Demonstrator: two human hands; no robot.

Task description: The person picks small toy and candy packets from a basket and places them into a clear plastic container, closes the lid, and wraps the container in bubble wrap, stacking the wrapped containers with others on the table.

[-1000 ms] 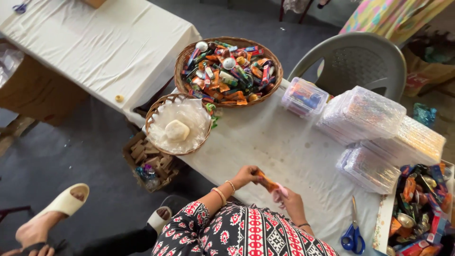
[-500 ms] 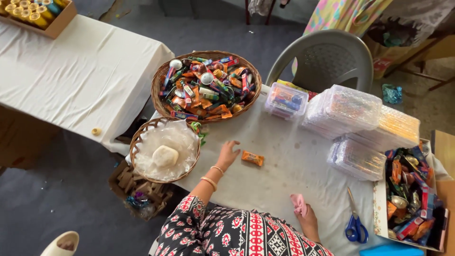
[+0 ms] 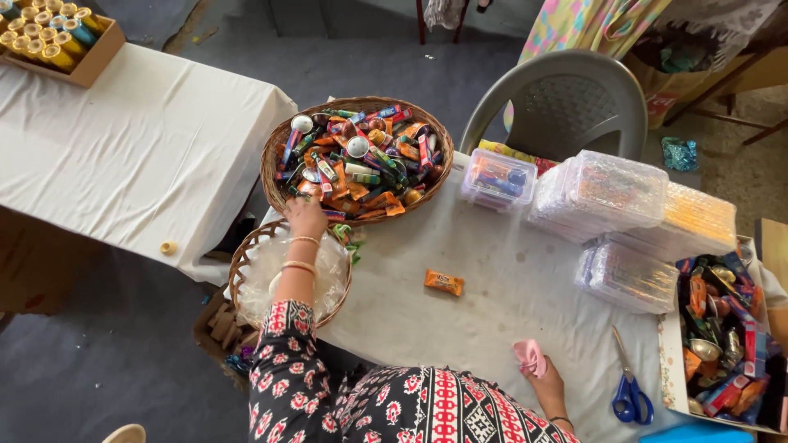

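Sweets in bright wrappers [image 3: 361, 160] fill the round wicker basket [image 3: 275, 160] at the far side of the bench [image 3: 509, 271], and the left hand [image 3: 305, 215] reaches to its near rim, fingers curled onto the wrappers (whether they pinch one cannot be told). The right hand [image 3: 542, 373] pinches a pink wrapped piece [image 3: 529, 356] near the blue scissors [image 3: 628, 385]. One orange sweet [image 3: 444, 282] lies alone mid-bench.

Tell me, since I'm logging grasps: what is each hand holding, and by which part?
The right hand pinches a small pink piece by its lower end. The left hand reaches the rim of the wicker basket of wrapped sweets; whether it holds anything cannot be told.
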